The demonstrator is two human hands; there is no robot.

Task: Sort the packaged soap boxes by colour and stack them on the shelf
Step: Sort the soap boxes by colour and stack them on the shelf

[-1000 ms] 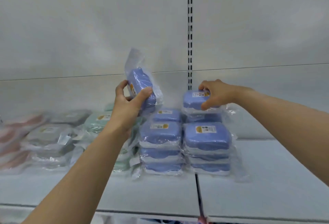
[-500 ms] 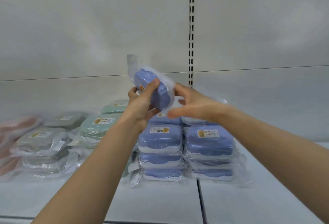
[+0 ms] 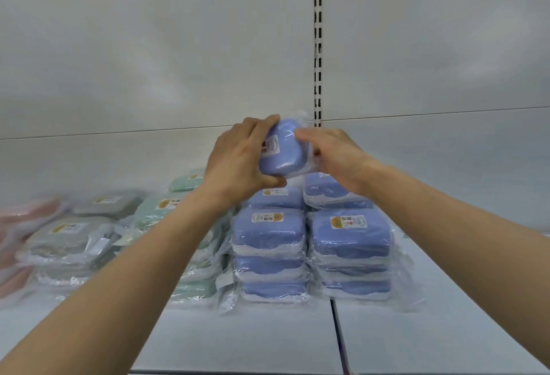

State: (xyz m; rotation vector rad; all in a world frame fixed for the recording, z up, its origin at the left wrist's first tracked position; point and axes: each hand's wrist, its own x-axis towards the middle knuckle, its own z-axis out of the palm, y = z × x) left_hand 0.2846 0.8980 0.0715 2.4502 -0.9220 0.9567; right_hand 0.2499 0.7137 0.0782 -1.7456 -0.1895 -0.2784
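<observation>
**Blue soap box held above the blue stacks**

Held up in both hands: a rounded-rectangular blue plastic soap box in a clear crinkled wrapper (image 3: 282,148), tilted, label side toward the camera, just above the back row of blue stacks. Left hand (image 3: 241,163) wrapped round its left edge, fingers curled over the top, thumb clamped beneath. Right hand (image 3: 336,154) on its right side, fingers bent against the film; cannot tell how firmly gripped there.

Below, on the flat white metal shelf (image 3: 244,342): stacks of matching blue wrapped boxes (image 3: 269,236), smooth-lidded with soft corners, white-and-orange stickers on top, glossy film bunched at the edges. Further left: stacks of mint-green wrapped boxes (image 3: 160,208), then grey ones (image 3: 71,231), then blurred pink ones (image 3: 18,217). Behind: a matt white back panel with a slotted metal upright (image 3: 318,47).
</observation>
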